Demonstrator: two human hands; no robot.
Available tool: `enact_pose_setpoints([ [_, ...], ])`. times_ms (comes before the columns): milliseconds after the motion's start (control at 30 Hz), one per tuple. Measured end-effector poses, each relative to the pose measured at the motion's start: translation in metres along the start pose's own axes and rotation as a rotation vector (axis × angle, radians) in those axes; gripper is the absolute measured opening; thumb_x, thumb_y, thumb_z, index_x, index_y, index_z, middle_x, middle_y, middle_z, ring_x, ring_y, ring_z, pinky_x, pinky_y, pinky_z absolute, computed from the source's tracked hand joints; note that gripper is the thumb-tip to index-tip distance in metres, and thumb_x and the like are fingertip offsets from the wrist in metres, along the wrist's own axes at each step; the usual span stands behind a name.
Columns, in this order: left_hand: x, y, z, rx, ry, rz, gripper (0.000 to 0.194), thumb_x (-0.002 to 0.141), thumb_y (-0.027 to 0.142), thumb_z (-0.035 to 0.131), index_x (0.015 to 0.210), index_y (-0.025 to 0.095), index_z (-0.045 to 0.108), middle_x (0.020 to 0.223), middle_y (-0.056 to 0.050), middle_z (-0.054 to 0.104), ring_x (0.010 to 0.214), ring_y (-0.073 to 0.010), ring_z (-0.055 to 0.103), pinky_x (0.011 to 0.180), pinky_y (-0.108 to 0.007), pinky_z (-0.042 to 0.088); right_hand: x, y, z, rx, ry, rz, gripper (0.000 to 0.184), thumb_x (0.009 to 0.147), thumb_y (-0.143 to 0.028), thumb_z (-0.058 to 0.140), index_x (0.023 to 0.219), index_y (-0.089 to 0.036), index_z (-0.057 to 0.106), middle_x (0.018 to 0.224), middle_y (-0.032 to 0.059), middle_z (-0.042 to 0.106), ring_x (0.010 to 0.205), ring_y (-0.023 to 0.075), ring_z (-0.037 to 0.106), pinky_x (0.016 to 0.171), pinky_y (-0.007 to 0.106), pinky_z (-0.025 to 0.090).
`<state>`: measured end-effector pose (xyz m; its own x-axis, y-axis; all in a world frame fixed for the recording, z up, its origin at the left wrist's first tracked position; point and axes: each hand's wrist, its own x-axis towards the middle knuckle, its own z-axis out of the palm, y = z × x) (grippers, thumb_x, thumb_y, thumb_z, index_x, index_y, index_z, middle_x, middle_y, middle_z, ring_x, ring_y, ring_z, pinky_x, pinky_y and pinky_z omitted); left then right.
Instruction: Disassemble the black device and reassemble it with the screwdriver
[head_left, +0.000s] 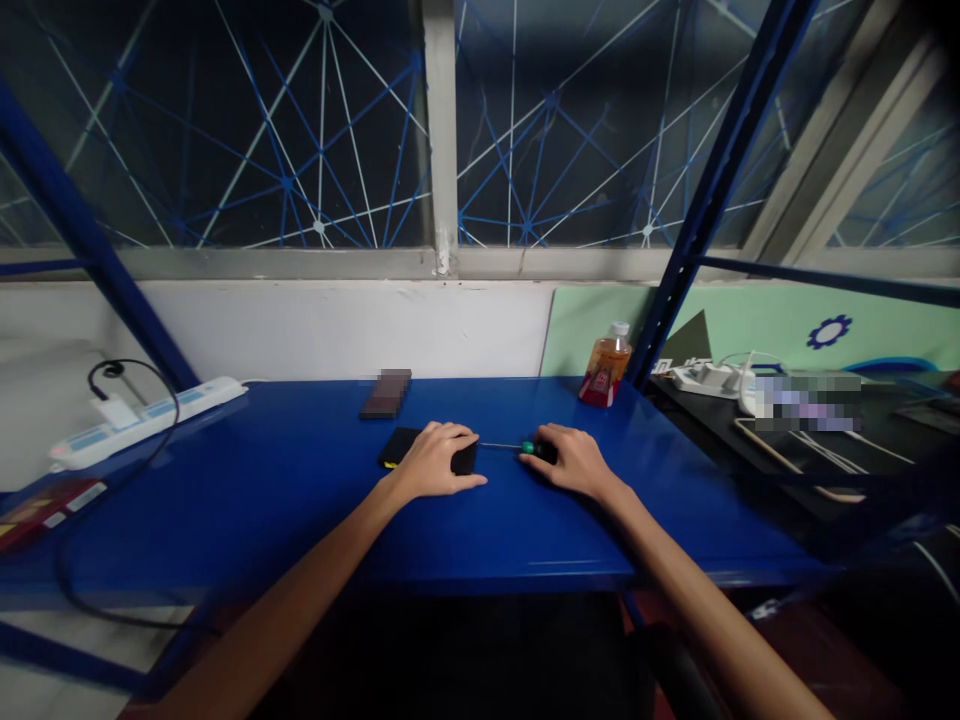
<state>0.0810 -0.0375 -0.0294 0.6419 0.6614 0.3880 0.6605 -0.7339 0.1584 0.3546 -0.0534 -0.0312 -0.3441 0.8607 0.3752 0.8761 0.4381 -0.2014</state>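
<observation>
My left hand (439,460) lies curled over a flat black device (397,447) on the blue shelf top (300,510), pressing it down. My right hand (571,460) is closed around the green and black handle of a small screwdriver (529,448). Its thin shaft lies flat and points left, with the tip at the right edge of the black device. The two hands rest side by side near the middle of the blue surface.
A dark phone-like slab (385,393) lies behind the hands. A bottle of orange liquid (604,366) stands at the back right. A white power strip (142,418) with a plugged black cable sits at the left. Blue rack posts (712,190) flank the surface; cables lie on the right.
</observation>
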Motion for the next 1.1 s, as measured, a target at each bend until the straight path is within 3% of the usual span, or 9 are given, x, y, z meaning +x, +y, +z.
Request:
enact_pose_setpoints([
  [100,-0.0001,-0.0002,0.0002,0.001,0.004,0.0,0.066,0.077,0.066,0.061,0.126,0.022,0.06,0.123,-0.011,0.063,0.111,-0.0303,0.057,0.097,-0.048,0.039,-0.0001,0.0022,-0.0018,0.002,0.014,-0.013,0.035,0.092,-0.05,0.047,0.089,-0.021,0.066,0.088,0.0044,0.063,0.075,0.0167,0.059,0.062,0.027,0.034],
  [233,-0.0006,0.0,-0.0001,-0.005,0.004,0.007,0.065,0.077,0.065,0.062,0.125,0.021,0.061,0.123,-0.011,0.063,0.112,-0.0306,0.056,0.096,-0.048,0.04,0.0002,0.0051,-0.0036,0.054,0.009,0.005,0.03,0.086,-0.05,0.057,0.089,-0.021,0.065,0.094,0.0049,0.061,0.075,0.0164,0.058,0.062,0.027,0.036],
  [467,0.0,0.0015,-0.0009,-0.009,0.009,0.007,0.064,0.078,0.065,0.062,0.125,0.021,0.061,0.122,-0.011,0.063,0.111,-0.0313,0.057,0.096,-0.048,0.04,-0.0009,0.0004,0.0002,0.107,-0.029,0.007,0.017,0.08,-0.032,0.063,0.091,-0.024,0.054,0.073,-0.0014,0.062,0.063,0.0153,0.054,0.056,0.025,0.029],
  [667,0.0009,0.0016,-0.0006,0.0,0.005,0.008,0.066,0.077,0.065,0.062,0.125,0.019,0.062,0.122,-0.011,0.063,0.11,-0.0314,0.058,0.095,-0.047,0.04,-0.0024,-0.0034,-0.0023,0.061,-0.024,-0.036,0.027,0.087,-0.048,0.054,0.089,-0.022,0.059,0.077,0.0019,0.066,0.068,0.017,0.059,0.058,0.026,0.03],
  [900,0.0008,0.0017,-0.0009,-0.004,0.002,0.019,0.066,0.078,0.066,0.061,0.125,0.02,0.061,0.122,-0.011,0.064,0.109,-0.0311,0.058,0.094,-0.047,0.04,-0.0001,0.0021,-0.0028,0.071,-0.037,-0.037,0.024,0.083,-0.045,0.062,0.084,-0.021,0.066,0.09,0.0038,0.064,0.073,0.0158,0.058,0.06,0.025,0.034],
  [1100,0.0004,0.0014,-0.0001,-0.003,0.003,0.015,0.066,0.079,0.067,0.06,0.126,0.021,0.06,0.123,-0.011,0.063,0.112,-0.0306,0.057,0.096,-0.047,0.039,0.0001,-0.0005,-0.0007,0.078,-0.09,-0.01,0.023,0.083,-0.045,0.061,0.087,-0.022,0.064,0.073,0.0018,0.067,0.065,0.0169,0.058,0.056,0.025,0.029],
])
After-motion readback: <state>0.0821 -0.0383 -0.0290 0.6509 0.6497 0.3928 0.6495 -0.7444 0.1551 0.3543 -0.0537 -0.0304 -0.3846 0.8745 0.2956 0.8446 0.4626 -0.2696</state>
